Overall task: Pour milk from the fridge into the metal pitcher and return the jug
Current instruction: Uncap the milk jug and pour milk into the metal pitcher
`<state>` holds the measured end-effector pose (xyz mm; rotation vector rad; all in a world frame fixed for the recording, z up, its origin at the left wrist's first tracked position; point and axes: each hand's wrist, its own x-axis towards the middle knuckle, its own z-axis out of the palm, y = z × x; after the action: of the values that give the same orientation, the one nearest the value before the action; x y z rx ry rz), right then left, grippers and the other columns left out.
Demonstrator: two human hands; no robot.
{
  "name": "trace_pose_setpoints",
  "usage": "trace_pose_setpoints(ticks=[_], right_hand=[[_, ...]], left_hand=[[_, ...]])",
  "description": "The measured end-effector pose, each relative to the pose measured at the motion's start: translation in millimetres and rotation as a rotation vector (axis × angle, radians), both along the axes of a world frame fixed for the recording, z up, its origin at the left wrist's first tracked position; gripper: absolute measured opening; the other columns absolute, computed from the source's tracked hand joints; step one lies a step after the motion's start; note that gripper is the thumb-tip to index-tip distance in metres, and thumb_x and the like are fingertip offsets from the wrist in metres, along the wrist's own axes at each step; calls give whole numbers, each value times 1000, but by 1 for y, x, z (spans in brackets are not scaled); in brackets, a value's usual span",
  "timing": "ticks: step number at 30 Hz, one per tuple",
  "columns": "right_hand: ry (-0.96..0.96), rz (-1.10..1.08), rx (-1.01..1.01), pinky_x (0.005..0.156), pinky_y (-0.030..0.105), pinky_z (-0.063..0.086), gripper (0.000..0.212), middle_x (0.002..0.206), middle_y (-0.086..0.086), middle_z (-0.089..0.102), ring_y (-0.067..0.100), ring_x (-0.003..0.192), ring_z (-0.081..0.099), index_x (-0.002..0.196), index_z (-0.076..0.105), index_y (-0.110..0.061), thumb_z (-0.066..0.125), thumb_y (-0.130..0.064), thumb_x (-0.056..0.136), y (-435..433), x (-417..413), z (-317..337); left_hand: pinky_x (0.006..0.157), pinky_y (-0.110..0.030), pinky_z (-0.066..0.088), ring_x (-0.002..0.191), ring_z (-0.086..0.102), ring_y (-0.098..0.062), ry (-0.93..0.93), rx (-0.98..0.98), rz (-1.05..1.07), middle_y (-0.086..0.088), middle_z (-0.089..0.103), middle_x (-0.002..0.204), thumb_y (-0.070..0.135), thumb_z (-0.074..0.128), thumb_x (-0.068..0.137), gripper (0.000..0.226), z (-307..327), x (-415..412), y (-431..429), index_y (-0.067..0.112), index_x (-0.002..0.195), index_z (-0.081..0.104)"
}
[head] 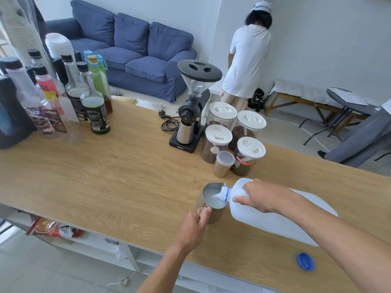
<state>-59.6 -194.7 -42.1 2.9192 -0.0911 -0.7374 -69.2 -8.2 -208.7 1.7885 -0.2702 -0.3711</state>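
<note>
your right hand (261, 194) has a closed grip on the milk jug (273, 216), tipped low with its open neck resting at the rim of the metal pitcher (212, 203), which stands on the tabletop (118, 182) near the front edge. your left hand (193, 226) is closed around the pitcher's handle, steadying it. milk is running in and looks to sit fairly high already, so ease the tilt back gently and keep the neck over the rim to avoid a dribble. hold the pitcher flat. the blue cap (305, 261) lies loose on the tabletop to your right; you will want it before the jug goes back. the fridge is out of view, and your arm hides the jug's handle.
</note>
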Motion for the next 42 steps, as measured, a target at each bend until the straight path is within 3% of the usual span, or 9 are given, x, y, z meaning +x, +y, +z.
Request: trace_pose_setpoints(ticks=[8,15,19,23,27,31,38,42], right_hand=[[-8,-40,44,63,35,39,57,89,4,60,22,72,53,89,58,-11,36,-64,93,-5,-4,-4],[-21,-155,198,59,32,35,51,73,-7,45,14,61,43,65,36,-26,34,-71,89,-20,-14,-11],[-130,-205,358,59,33,36,55,64,-7,46,15,56,43,62,39,-22,38,-72,87,-34,-19,-8],[-239,-320,667,53,29,34,48,50,-6,37,15,44,36,68,36,-16,44,-55,94,-43,-23,11],[-396,-453,844,65,34,42,47,50,0,49,18,47,48,66,40,-15,46,-50,96,-63,-29,14],[-461,-506,922,76,35,43,44,57,2,57,18,59,54,67,49,-13,46,-44,98,-72,-34,3],[-637,-627,1056,75,33,41,45,64,1,63,18,71,55,62,53,-12,45,-43,94,-67,-45,-27],[-748,-668,1141,72,31,40,48,63,4,60,17,68,52,61,49,-11,40,-55,79,-63,-65,-48]], left_hand=[[54,-36,20,53,20,-12,-21,26,-16,12,22,55,47,40,102,47,0,1,1,23,64,25],[53,-32,20,52,19,-8,-38,52,-16,13,21,53,39,40,104,46,3,1,2,21,65,25],[52,-29,18,50,17,-8,-43,60,-23,13,20,53,36,40,105,45,4,0,1,20,66,26],[53,-28,17,52,16,-7,-42,57,-10,13,19,55,33,41,105,46,2,1,0,22,65,21],[51,-24,15,51,15,-7,-39,30,-28,14,18,56,28,40,106,46,3,1,-1,21,66,20],[50,-22,16,51,16,-7,-59,45,-18,14,18,55,27,40,106,46,4,2,-1,21,65,21],[49,-22,20,56,18,-9,-95,86,-34,5,21,62,27,38,106,41,6,1,-2,18,69,24],[49,-22,19,55,17,-10,-92,92,-30,3,21,61,27,38,106,42,5,1,-2,18,68,24]])
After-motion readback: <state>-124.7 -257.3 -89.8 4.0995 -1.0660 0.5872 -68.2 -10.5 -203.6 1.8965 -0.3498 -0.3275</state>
